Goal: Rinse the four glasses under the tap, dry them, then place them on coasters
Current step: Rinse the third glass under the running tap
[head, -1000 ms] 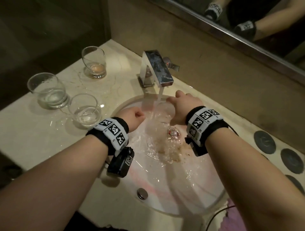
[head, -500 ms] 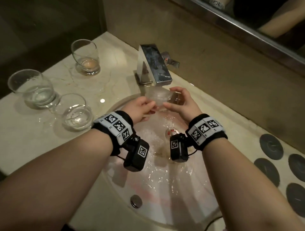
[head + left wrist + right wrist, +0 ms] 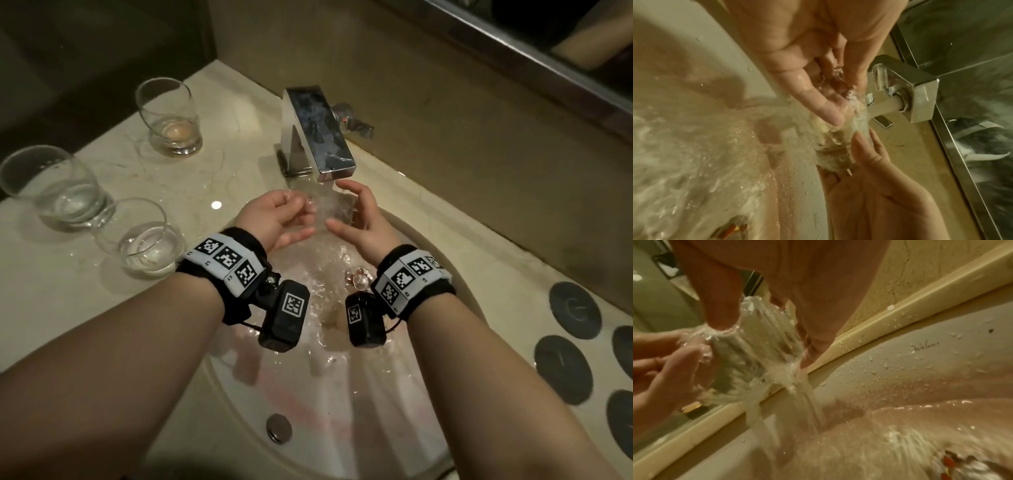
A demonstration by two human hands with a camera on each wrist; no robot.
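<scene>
Right hand [image 3: 359, 219]: fingers and thumb curled around the rinsed glass [image 3: 329, 209], clamped on its right side.
Left hand [image 3: 277, 219]: fingers bent onto the glass's left side, thumb under it.
Rinsed glass: between both hands, under the tap [image 3: 317, 137], water running over it.
Sink [image 3: 376, 428]: wet, below the hands.
Other glasses: three on the counter [image 3: 68, 308], left of the sink.
Coasters [image 3: 575, 310]: dark discs, far right.
</scene>
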